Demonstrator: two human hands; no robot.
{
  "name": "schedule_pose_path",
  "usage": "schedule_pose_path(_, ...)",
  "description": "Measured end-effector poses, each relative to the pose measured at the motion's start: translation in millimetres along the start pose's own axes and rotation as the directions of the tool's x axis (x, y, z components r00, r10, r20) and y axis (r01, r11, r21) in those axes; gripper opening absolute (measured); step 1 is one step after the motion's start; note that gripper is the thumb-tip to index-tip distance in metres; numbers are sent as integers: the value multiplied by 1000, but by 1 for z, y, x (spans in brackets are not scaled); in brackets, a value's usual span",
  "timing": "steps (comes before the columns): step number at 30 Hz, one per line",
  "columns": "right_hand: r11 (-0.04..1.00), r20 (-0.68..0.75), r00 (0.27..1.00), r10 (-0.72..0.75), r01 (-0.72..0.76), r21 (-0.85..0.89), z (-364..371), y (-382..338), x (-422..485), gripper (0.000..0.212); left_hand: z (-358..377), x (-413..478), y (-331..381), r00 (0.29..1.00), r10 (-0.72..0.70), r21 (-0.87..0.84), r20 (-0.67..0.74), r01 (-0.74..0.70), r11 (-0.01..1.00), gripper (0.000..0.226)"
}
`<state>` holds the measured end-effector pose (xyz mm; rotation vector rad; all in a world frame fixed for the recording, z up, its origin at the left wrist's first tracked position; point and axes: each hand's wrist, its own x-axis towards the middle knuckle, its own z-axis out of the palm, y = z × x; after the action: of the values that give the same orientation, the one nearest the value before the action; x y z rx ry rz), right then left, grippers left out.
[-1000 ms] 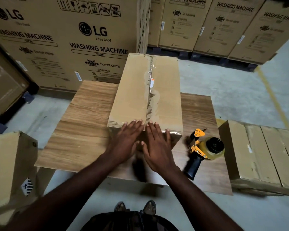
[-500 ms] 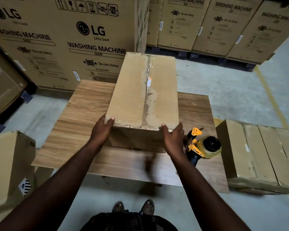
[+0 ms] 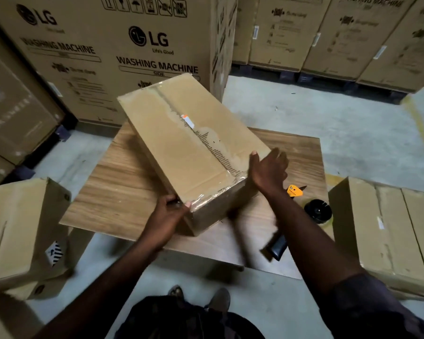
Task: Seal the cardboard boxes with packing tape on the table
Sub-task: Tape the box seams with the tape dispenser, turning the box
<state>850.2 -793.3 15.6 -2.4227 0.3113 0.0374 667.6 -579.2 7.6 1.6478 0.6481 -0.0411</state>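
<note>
A long cardboard box with clear tape along its top seam sits on the wooden table, turned at an angle, its far end pointing up and left. My left hand grips its near left corner, thumb on the top edge. My right hand holds the near right corner, thumb on top and fingers spread down the side. A tape dispenser with a yellow body, black handle and tape roll lies on the table right of the box, partly hidden by my right forearm.
A cardboard box stands on the floor at the left and another sealed one at the right. Large washing-machine cartons are stacked behind the table. My feet are near the table's front edge.
My hands went from lying flat on the box's near end to holding its near corners. The box has swung counterclockwise, its far end now pointing left.
</note>
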Motion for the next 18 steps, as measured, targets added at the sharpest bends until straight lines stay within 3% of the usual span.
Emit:
schedule_pose_path(2,982,42,990,-135,139,-129,16,-21,-36,87,-10,2,8,1000,24,56,9,-25,998,40)
schedule_pose_path(4,907,205,917,-341,379,-186,40,-38,-95,97,-15,10,22,990,122,162,-66,-110,981,39)
schedule_pose_path(6,830,312,848,-428,505,-236,57,-44,-140,103,-13,20,35,970,215,273,-114,-178,946,42)
schedule_pose_path(11,737,359,829,-429,551,-392,58,-42,-145,97,-13,40,31,925,380,590,-14,-299,750,55)
schedule_pose_path(15,681,477,702,-529,687,-255,28,-9,-130,98,-12,50,42,859,498,589,116,-463,662,54)
schedule_pose_path(18,632,530,613,-586,755,-176,-14,35,-98,98,-19,68,47,857,474,615,203,-488,619,60)
